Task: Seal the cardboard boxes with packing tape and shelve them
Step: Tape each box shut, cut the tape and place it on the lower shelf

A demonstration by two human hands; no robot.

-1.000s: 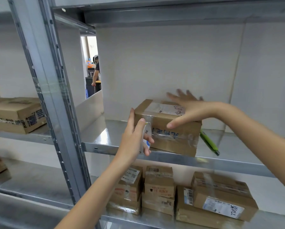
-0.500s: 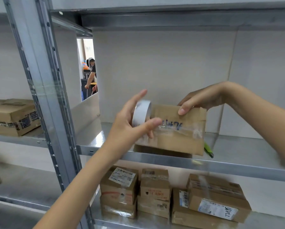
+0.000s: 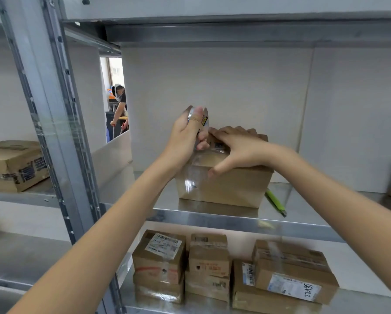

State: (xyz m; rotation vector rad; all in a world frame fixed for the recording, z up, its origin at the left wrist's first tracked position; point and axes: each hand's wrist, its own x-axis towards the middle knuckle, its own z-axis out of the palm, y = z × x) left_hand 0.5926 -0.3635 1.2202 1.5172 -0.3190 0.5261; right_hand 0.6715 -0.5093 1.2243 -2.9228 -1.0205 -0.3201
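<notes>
A small cardboard box (image 3: 230,189) stands on the middle metal shelf (image 3: 235,219). My right hand (image 3: 237,148) lies flat on its top, fingers spread, thumb over the front edge. My left hand (image 3: 185,134) grips a roll of clear packing tape (image 3: 201,118) just above the box's upper left corner. A strip of clear tape (image 3: 192,175) runs from the roll down the box's front left face.
A green utility knife (image 3: 276,201) lies on the shelf right of the box. Several sealed boxes (image 3: 212,268) sit on the shelf below. A larger box (image 3: 13,164) rests on the left bay. A steel upright (image 3: 53,109) stands at left; a person is visible beyond.
The box went from tilted up to standing flat on the shelf. My right hand moved from its top edge to pressing on top. My left hand raised the roll, drawing tape down the front.
</notes>
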